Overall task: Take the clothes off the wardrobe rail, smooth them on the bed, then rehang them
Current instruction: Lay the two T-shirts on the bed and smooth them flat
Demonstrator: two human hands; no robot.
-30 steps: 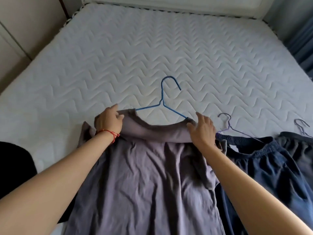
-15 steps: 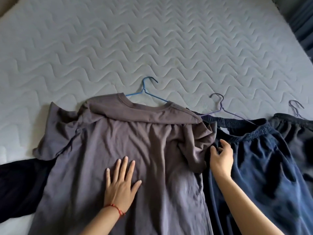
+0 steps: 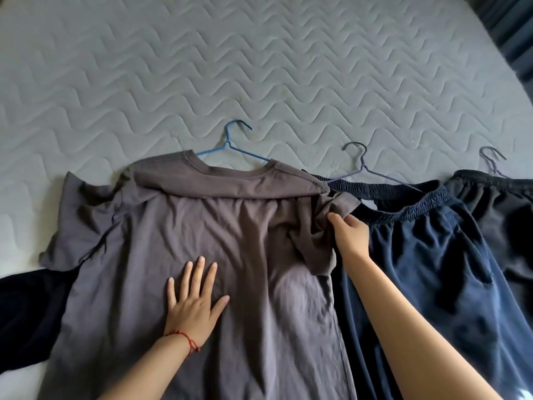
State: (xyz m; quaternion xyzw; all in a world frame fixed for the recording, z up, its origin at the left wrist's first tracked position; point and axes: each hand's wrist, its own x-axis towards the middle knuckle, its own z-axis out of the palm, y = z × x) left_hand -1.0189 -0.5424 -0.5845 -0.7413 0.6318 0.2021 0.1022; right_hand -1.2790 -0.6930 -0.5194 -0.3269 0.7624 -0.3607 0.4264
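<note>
- The grey T-shirt (image 3: pixel 236 255) lies on the bed (image 3: pixel 259 67) with its blue hanger (image 3: pixel 230 145) inside; I'm mid-smoothing.
- My left hand (image 3: pixel 193 307) presses flat, fingers spread; my right hand (image 3: pixel 350 238) seems to pinch the crumpled sleeve (image 3: pixel 323 226).
- The navy shorts (image 3: pixel 427 255) wait; nothing is rehung.

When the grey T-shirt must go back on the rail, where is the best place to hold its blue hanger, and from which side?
Judging from its pose, take the blue hanger at the neck under its hook, coming from the far side of the T-shirt. Only the hook and neck lie bare on the mattress; the shoulders are hidden inside the collar.
</note>
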